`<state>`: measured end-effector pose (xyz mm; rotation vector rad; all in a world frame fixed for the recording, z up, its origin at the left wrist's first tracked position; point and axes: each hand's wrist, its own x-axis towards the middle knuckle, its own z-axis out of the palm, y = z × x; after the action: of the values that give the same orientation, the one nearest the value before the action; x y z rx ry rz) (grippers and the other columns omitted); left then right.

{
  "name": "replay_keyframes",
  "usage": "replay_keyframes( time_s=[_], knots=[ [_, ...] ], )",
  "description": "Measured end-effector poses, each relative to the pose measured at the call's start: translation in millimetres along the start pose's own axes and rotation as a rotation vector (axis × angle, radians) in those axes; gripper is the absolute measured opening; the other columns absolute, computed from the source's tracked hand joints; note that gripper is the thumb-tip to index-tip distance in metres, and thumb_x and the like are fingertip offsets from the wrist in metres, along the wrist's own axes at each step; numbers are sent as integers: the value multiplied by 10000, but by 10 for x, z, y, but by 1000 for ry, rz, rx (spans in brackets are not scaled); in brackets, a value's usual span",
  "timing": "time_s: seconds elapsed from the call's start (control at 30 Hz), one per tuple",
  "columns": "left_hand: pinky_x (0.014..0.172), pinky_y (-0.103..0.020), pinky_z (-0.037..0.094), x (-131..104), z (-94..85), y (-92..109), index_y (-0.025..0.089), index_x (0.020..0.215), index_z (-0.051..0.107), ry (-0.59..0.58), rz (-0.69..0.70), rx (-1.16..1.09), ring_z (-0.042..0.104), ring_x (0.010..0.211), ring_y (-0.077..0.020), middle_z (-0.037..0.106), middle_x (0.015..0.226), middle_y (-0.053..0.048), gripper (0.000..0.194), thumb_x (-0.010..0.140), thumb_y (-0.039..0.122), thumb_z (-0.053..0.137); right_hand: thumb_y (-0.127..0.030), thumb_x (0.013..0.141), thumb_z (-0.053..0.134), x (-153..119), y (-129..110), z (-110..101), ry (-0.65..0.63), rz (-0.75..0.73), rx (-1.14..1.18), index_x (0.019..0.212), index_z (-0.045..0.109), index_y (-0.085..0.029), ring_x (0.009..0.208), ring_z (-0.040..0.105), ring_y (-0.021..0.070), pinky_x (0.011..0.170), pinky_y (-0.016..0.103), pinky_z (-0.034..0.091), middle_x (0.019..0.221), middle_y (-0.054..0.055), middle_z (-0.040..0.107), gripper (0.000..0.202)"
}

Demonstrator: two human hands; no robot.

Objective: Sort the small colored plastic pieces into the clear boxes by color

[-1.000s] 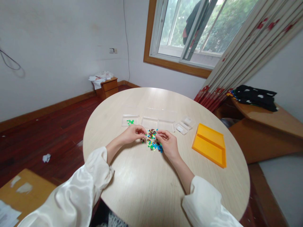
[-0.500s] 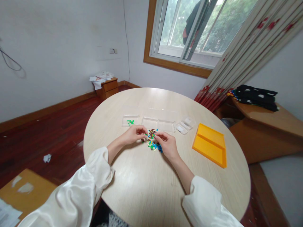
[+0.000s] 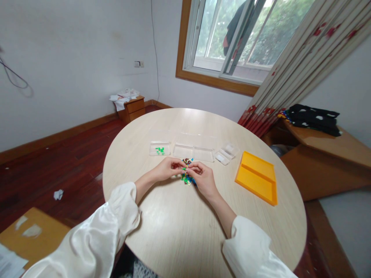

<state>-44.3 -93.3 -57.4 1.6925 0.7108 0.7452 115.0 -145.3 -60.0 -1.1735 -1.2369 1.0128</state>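
My left hand (image 3: 168, 168) and my right hand (image 3: 203, 175) meet fingertip to fingertip above a pile of small coloured bricks (image 3: 187, 180). The pile mixes green, blue, yellow, brown and cream pieces and is partly covered by my fingers. A small green brick (image 3: 184, 168) shows at the pinched fingertips of my left hand. My right thumb and index finger are pinched against the same spot; what they hold is too small to make out. Just beyond my left hand, a clear plastic box (image 3: 152, 153) holds several green bricks.
Past the pile stand two clear boxes side by side (image 3: 193, 151), lids raised. A smaller clear case (image 3: 226, 153) lies to their right. An orange divided tray (image 3: 256, 178) rests on the right of the round wooden table (image 3: 174, 231).
My hands have come together: the left has moved right and the right slightly left, so their fingertips now meet over the pile. The boxes and tray have stayed put.
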Motion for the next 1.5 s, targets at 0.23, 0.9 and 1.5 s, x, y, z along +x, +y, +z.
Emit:
replay_keyframes(
  time_s=[0.23,0.9,1.5],
  knots=[
    [588,-217,414,0,-9,-23,101,769,666,4,22,-2,529,601,-93,631,682,-34,261,682,345,696,-352,633,705,1,7,-6,-5,-27,-48,694,620,-181,619,631,150,603,275,510,665,7,666,200],
    [794,-292,437,84,-612,-274,124,900,703,782,-45,675,593,805,-184,691,884,-88,215,769,176,540,-117,784,566,-65,90,-57,-214,-392,-780,809,673,-191,867,567,194,797,355,430,880,69,619,133],
    [748,-271,414,0,-406,-60,152,683,671,200,200,545,562,721,-137,664,713,-29,95,726,229,638,-111,829,508,-66,68,-85,-230,-368,-850,834,652,-177,918,545,199,808,351,375,910,70,623,158]
  ],
)
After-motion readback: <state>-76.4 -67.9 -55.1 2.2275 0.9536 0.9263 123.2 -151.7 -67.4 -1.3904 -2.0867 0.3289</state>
